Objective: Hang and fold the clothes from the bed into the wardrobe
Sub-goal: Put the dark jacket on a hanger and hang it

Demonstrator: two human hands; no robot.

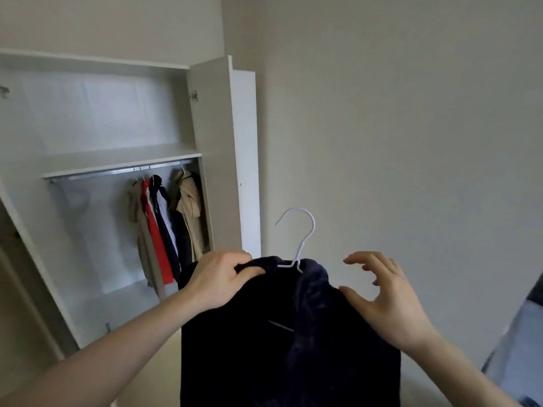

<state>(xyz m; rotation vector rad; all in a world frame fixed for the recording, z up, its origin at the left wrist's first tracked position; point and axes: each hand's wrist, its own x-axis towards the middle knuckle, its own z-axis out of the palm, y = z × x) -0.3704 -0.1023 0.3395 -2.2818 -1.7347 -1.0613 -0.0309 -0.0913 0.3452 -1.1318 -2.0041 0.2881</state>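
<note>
- Soft, even daylight all over, nothing harsh, though I can't tell where it's coming from.
- The wardrobe [117, 160] back panel has a pale, hazy sheen (washed out, low contrast).
- The dark garment [264, 333] is basically a black blob, its folds barely readable.
- Whole picture is a bit soft; the hanging clothes [164, 218] look smeary.
- Wide-angle bend: wardrobe edges lean and curve toward the left side.
- Faint shadows only under the shelf [117, 163].

A home bedroom: an open white wardrobe [123, 160] is showing coats [167, 224] hanging on its rail [117, 171], beside plain painted walls [396, 127].
</note>
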